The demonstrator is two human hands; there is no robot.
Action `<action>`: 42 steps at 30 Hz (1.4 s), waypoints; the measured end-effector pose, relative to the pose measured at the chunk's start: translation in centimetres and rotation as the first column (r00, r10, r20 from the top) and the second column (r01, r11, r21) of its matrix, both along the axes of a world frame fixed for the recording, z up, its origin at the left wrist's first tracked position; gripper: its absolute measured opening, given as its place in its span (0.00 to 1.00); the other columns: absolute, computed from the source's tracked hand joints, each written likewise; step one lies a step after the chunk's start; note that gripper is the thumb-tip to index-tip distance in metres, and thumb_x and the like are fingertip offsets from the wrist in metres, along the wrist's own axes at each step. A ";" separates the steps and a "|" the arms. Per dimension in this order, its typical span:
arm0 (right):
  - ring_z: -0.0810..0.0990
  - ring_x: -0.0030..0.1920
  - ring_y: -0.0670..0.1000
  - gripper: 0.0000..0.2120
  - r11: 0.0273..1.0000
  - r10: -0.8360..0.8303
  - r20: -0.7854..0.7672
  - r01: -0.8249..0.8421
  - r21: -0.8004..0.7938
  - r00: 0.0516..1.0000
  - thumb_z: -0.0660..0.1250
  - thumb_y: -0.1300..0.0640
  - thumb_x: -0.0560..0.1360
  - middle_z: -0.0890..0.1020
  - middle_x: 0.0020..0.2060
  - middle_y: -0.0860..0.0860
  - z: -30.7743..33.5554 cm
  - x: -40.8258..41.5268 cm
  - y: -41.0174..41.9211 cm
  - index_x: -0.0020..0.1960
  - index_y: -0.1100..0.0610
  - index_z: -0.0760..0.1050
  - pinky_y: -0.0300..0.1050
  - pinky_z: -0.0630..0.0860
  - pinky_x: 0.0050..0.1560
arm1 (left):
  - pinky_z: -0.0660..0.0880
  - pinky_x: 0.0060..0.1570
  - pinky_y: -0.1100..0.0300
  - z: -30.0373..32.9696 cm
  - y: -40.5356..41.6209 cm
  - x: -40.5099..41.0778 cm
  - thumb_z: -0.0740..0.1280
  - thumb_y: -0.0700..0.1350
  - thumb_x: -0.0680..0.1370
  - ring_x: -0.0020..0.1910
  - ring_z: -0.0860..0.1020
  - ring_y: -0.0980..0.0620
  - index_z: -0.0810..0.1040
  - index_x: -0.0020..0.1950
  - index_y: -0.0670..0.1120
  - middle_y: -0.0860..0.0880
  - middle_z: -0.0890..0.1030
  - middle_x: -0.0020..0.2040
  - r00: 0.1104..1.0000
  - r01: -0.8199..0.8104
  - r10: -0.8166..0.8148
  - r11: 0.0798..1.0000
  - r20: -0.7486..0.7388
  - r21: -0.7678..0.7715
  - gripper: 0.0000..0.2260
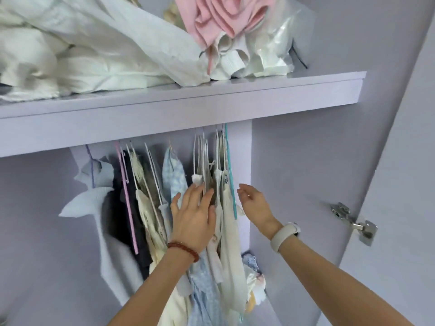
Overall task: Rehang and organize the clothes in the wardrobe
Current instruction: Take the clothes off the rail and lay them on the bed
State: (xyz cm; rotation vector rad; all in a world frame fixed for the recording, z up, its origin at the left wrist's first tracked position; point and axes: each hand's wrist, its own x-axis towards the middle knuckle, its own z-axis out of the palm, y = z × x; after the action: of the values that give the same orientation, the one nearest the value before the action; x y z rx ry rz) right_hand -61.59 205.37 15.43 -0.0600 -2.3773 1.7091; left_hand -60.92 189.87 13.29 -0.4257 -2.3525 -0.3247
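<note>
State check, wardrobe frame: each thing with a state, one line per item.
left hand: open, fingers straight, pressing on the hung clothes
right hand: open, relaxed, holding nothing, beside the teal hanger
hung clothes: on hangers, bunched toward the right
teal hanger: hanging, rightmost
pink hanger: hanging, tilted
grey sweater: hanging at far left, apart from the bunch
shelf: piled with loose white and pink fabric
door hinge: door open

Both arms reached up & fwd, forearms bare. Left hand (194, 216) was flat, palm away, fingers straight & slightly spread, fingertips pushed in among hanging fabric; red bead bracelet (184, 249) on wrist. Right hand (253, 201) hung free w/ fingers loosely curled, holding nothing, thumb side up; white band (283, 236) on wrist.
</note>
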 end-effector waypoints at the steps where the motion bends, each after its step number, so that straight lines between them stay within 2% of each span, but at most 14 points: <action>1: 0.73 0.46 0.51 0.11 0.993 0.060 0.039 -0.056 -0.099 0.997 0.56 0.63 0.79 0.76 0.45 0.51 0.7 -1.3 -0.1 0.59 0.58 0.72 0.38 0.71 0.51 | 0.59 0.61 0.47 0.1 0.4 -1.0 0.54 0.48 0.74 0.62 0.73 0.47 0.78 0.57 0.46 0.46 0.78 0.59 1.000 -0.020 0.020 1.000 0.010 -0.010 0.18; 3: 0.74 0.36 0.50 0.06 0.932 0.190 0.123 -0.140 -0.333 0.974 0.57 0.64 0.79 0.74 0.38 0.52 1.7 -3.8 0.0 0.53 0.56 0.70 0.39 0.77 0.40 | 0.59 0.61 0.45 0.0 1.4 -2.5 0.54 0.49 0.74 0.62 0.72 0.47 0.78 0.57 0.47 0.47 0.79 0.58 0.998 -0.044 0.046 0.998 0.039 -0.051 0.18; 4: 0.73 0.31 0.49 0.04 0.911 0.219 0.162 -0.142 -0.387 0.962 0.58 0.64 0.78 0.72 0.34 0.52 1.9 -4.9 0.4 0.51 0.58 0.70 0.37 0.75 0.32 | 0.59 0.61 0.44 -0.2 2.0 -3.2 0.55 0.49 0.73 0.62 0.73 0.47 0.78 0.58 0.48 0.47 0.79 0.58 0.997 -0.049 0.053 0.995 0.051 -0.087 0.18; 7: 0.62 0.18 0.44 0.05 0.939 0.098 0.212 -0.019 -0.344 0.972 0.57 0.64 0.78 0.65 0.27 0.51 1.9 -7.8 2.7 0.48 0.59 0.71 0.33 0.59 0.20 | 0.58 0.61 0.39 -1.4 2.9 -4.2 0.55 0.49 0.73 0.62 0.74 0.45 0.79 0.58 0.48 0.47 0.79 0.57 0.995 -0.064 0.078 0.978 0.065 -0.201 0.19; 9: 0.62 0.17 0.42 0.09 0.974 -0.025 0.175 0.063 -0.217 0.984 0.56 0.66 0.78 0.65 0.27 0.51 1.9 -9.2 4.6 0.49 0.59 0.74 0.32 0.58 0.17 | 0.58 0.62 0.37 -2.1 3.1 -4.6 0.56 0.50 0.73 0.63 0.73 0.45 0.79 0.58 0.49 0.47 0.79 0.57 0.994 -0.081 0.095 0.969 0.048 -0.233 0.18; 13: 0.64 0.26 0.48 0.10 0.978 -0.210 -0.013 0.209 -0.019 0.978 0.58 0.66 0.76 0.70 0.27 0.49 2.0 -10.5 7.6 0.50 0.62 0.78 0.29 0.60 0.20 | 0.58 0.63 0.35 -2.7 3.6 -5.1 0.57 0.50 0.73 0.64 0.71 0.44 0.79 0.58 0.50 0.47 0.79 0.57 0.995 -0.096 0.100 0.961 0.003 -0.258 0.18; 17: 0.63 0.29 0.49 0.09 0.961 -0.271 -0.151 0.257 -0.106 0.951 0.59 0.65 0.76 0.68 0.28 0.52 2.2 -9.9 9.1 0.46 0.64 0.78 0.35 0.62 0.29 | 0.57 0.63 0.36 -2.8 4.1 -5.1 0.57 0.51 0.73 0.64 0.70 0.45 0.79 0.58 0.49 0.46 0.79 0.57 0.993 -0.112 0.119 0.967 0.017 -0.230 0.18; 20: 0.66 0.29 0.47 0.09 0.947 -0.312 -0.205 0.288 -0.143 0.928 0.59 0.65 0.75 0.70 0.28 0.51 0.7 -7.9 9.6 0.42 0.63 0.77 0.32 0.64 0.30 | 0.56 0.64 0.37 -3.2 3.8 -5.2 0.56 0.50 0.73 0.66 0.67 0.46 0.79 0.57 0.49 0.47 0.79 0.57 0.993 -0.111 0.117 0.974 0.018 -0.198 0.18; 24: 0.60 0.28 0.48 0.15 0.938 -0.337 -0.134 0.319 -0.139 0.932 0.61 0.61 0.77 0.64 0.26 0.53 -4.6 -3.3 10.3 0.33 0.66 0.69 0.39 0.61 0.29 | 0.54 0.65 0.37 -3.4 3.5 -5.0 0.55 0.50 0.73 0.67 0.67 0.46 0.79 0.58 0.47 0.45 0.79 0.58 0.990 -0.133 0.141 0.973 0.027 -0.190 0.19; 28: 0.58 0.29 0.49 0.19 0.911 -0.405 -0.055 0.398 -0.108 0.913 0.63 0.58 0.77 0.60 0.26 0.52 -7.8 1.8 12.0 0.30 0.59 0.60 0.44 0.58 0.31 | 0.49 0.65 0.33 -3.7 4.1 -3.2 0.55 0.48 0.73 0.68 0.68 0.43 0.79 0.57 0.46 0.44 0.77 0.60 0.992 -0.127 0.130 0.980 0.007 -0.150 0.19; 35: 0.57 0.29 0.48 0.21 0.825 -0.554 0.017 0.552 -0.122 0.832 0.62 0.59 0.77 0.59 0.26 0.53 -11.9 12.9 14.3 0.30 0.57 0.57 0.41 0.56 0.29 | 0.42 0.66 0.34 -6.8 6.7 3.7 0.56 0.46 0.72 0.69 0.65 0.42 0.79 0.57 0.46 0.43 0.76 0.63 0.999 0.034 -0.032 0.992 0.019 -0.121 0.18; 37: 0.57 0.26 0.45 0.21 0.809 -0.575 0.035 0.574 -0.129 0.818 0.62 0.59 0.77 0.59 0.26 0.52 -13.0 16.6 14.3 0.30 0.58 0.57 0.37 0.55 0.26 | 0.48 0.67 0.34 -8.3 7.5 5.9 0.55 0.47 0.72 0.68 0.63 0.42 0.77 0.60 0.46 0.42 0.75 0.64 0.990 0.107 -0.096 0.988 0.101 -0.110 0.20; 40: 0.58 0.26 0.45 0.20 0.783 -0.606 0.074 0.610 -0.122 0.792 0.63 0.59 0.76 0.59 0.26 0.53 -14.6 22.4 14.3 0.30 0.59 0.59 0.36 0.56 0.25 | 0.64 0.61 0.32 -10.6 8.7 9.6 0.54 0.48 0.71 0.67 0.61 0.43 0.72 0.63 0.44 0.40 0.73 0.65 0.944 0.245 -0.226 0.968 0.241 -0.051 0.22; 42: 0.58 0.26 0.45 0.20 0.772 -0.623 0.092 0.630 -0.088 0.776 0.64 0.59 0.76 0.60 0.26 0.53 -15.1 26.2 14.5 0.29 0.60 0.60 0.36 0.56 0.25 | 0.68 0.58 0.34 -11.3 9.5 12.0 0.54 0.48 0.71 0.67 0.63 0.40 0.67 0.65 0.44 0.39 0.72 0.65 0.902 0.323 -0.314 0.946 0.298 0.020 0.23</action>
State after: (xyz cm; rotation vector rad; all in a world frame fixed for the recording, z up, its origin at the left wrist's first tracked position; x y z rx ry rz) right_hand -35.44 219.92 0.29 -0.8381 -1.9485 1.4989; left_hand -48.94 199.39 1.94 -0.8322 -2.5800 -0.5402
